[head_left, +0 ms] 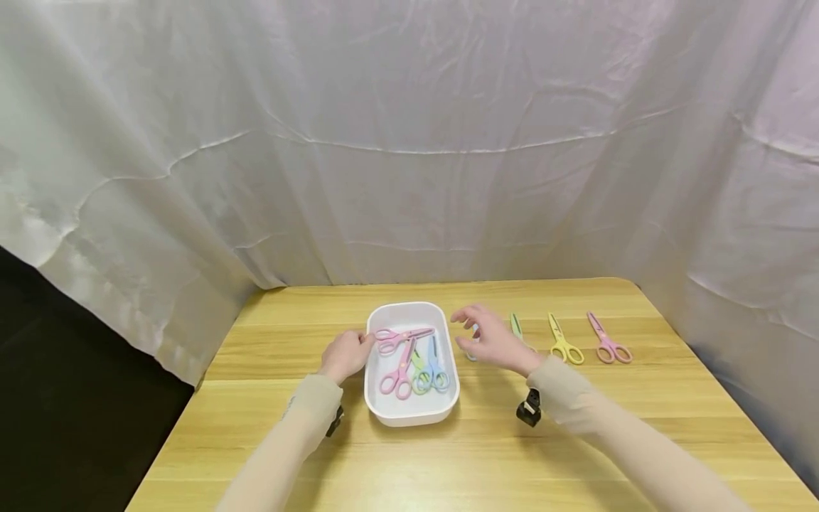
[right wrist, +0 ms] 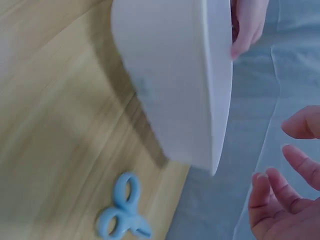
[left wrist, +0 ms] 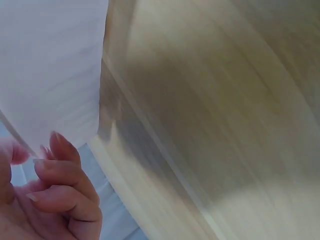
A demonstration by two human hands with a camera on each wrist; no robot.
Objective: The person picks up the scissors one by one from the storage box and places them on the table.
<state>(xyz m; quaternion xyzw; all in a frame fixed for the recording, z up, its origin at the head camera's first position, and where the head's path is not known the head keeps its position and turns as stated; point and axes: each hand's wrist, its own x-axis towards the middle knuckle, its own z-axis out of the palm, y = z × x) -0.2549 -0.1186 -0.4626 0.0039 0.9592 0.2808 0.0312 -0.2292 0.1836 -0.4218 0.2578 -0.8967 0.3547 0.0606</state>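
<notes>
A white plastic tray (head_left: pixel 412 419) stands on the wooden table. Inside lie two pairs of pink scissors, one across the back (head_left: pixel 401 336) and one slanting (head_left: pixel 404 364), plus light green scissors (head_left: pixel 419 363) and blue scissors (head_left: pixel 433 370). My left hand (head_left: pixel 348 352) grips the tray's left rim, thumb and fingers at the edge. To the right of the tray my right hand (head_left: pixel 493 341) hovers with fingers spread and loosely bent, holding nothing. Beneath it, another pair of blue scissors (right wrist: pixel 124 212) lies on the table, mostly hidden by the hand in the head view.
Right of the right hand lie green scissors (head_left: pixel 516 327), partly covered by the hand, then yellow scissors (head_left: pixel 558 338) and pink scissors (head_left: pixel 601 334), in a row. A pale curtain (head_left: pixel 409 199) hangs behind the table (head_left: pixel 269 412).
</notes>
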